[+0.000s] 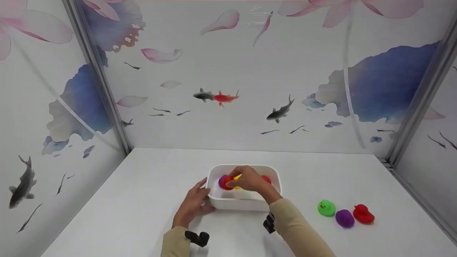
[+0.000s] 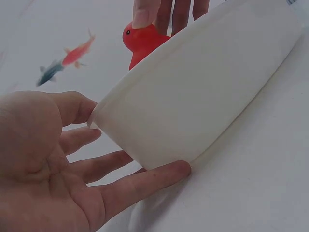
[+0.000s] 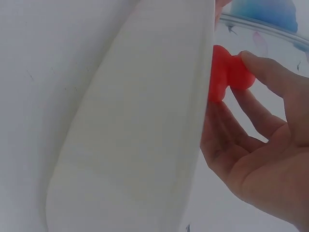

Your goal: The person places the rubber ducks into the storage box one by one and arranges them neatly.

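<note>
Right hand point(image 1: 250, 179) pinches a red duck point(image 1: 227, 183) at the tub point(image 1: 242, 204); left hand point(image 1: 195, 200) grips the tub's end. Moving the duck seems underway, calling next for gentle release.

A white counter point(image 1: 135, 214) bears a tub point(image 1: 239, 204) and, right of it, a green duck point(image 1: 326, 208), purple toy point(image 1: 345, 218), red duck point(image 1: 363, 214)

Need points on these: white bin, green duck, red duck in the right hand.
White bin point(image 1: 240, 204): head view, on its outer front wall.
Green duck point(image 1: 327, 209): head view, on its body.
Held red duck point(image 3: 228, 71): right wrist view, on its visible middle.
</note>
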A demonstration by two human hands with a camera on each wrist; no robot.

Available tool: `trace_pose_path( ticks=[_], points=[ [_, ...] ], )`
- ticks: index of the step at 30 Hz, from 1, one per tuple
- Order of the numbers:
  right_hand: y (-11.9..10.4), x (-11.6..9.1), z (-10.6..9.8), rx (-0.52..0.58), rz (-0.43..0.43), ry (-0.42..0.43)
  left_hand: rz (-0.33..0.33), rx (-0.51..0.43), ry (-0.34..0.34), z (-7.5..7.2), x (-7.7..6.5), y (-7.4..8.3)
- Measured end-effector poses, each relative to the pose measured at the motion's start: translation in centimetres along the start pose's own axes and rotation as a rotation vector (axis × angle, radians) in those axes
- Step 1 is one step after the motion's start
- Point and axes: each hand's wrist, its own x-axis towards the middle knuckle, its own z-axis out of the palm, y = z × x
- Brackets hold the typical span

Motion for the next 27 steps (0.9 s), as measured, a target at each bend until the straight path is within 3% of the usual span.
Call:
trace_pose_path(
  ticks=[13,27],
  points=[
    [0.8,0.9,2.4,-0.023,-0.014,-0.016,-0.001,0.027,0.006,0.0,-0.1,-0.2],
    [1.0,1.6,4.4,-0.091,0.059,0.016,0.027,-0.017,-0.012,-0.3,-0.1,-0.3]
  ],
)
